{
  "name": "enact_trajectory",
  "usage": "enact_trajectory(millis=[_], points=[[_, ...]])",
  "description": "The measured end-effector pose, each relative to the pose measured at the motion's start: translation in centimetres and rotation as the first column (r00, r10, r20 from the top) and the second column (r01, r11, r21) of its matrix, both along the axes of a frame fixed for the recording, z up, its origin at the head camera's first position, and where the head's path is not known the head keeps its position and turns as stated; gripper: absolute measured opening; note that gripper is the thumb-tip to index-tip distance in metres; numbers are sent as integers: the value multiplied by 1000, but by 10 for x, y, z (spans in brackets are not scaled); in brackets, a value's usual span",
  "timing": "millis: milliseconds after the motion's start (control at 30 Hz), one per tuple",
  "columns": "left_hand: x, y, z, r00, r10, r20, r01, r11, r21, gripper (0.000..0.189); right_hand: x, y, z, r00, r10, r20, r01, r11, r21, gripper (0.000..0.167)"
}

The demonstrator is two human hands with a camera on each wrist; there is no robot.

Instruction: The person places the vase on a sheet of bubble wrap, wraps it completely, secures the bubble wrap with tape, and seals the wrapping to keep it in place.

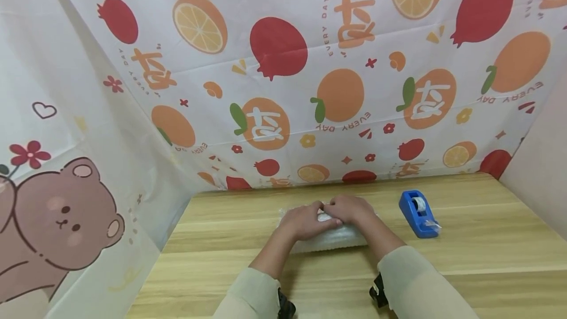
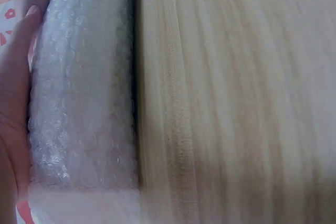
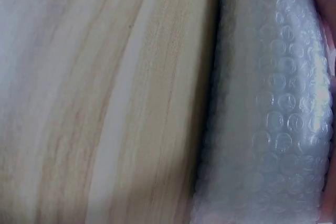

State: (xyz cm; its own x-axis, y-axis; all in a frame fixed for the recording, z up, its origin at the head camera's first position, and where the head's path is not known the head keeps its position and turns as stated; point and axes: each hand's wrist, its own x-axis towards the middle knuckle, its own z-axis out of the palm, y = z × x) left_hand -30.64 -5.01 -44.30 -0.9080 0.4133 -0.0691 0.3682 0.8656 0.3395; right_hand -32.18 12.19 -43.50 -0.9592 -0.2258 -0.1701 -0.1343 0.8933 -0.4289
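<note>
A rounded bundle of clear bubble wrap (image 1: 334, 240) lies across the wooden table in front of me. My left hand (image 1: 302, 221) holds its top from the left, with the thumb reaching across toward the right hand. From the other side my right hand (image 1: 352, 209) grips the top, its fingers bent, close to the left thumb. The left wrist view shows the bubble wrap (image 2: 84, 93) curving down to the tabletop. Its near side also fills the right of the right wrist view. Most fingertips are hidden, and what lies inside the wrap cannot be made out.
A blue tape dispenser (image 1: 416, 215) with a roll of clear tape stands on the table (image 1: 478, 240), right of the bundle. A fruit-printed cloth (image 1: 301, 112) hangs behind the table's back edge. Another cloth with a bear print (image 1: 66, 215) hangs at the left.
</note>
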Motion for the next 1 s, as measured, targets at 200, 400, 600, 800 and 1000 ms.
enact_trajectory(millis=[200, 400, 600, 800, 1000], points=[[-3, 2, 3, 999, 32, -1, -31, 993, 111, 77, -2, 3, 0, 999, -2, -32, 2, 1000, -30, 27], [-2, 4, 1, 993, 81, -81, -73, 992, 101, 77, -3, 3, 0, 1000, -9, -30, 7, 999, -43, 21], [1, 9, -1, 962, 162, -221, -159, 987, 32, 75, -3, 3, 2, 999, -34, -41, 32, 998, -46, 31], [3, 9, -2, 944, 177, -279, -174, 984, 36, 56, -2, 2, 3, 995, -67, -75, 65, 998, -23, 33], [5, 8, -5, 911, 223, -348, -231, 973, 17, 53, -1, -1, -1, 986, -76, -150, 76, 997, -10, 37]])
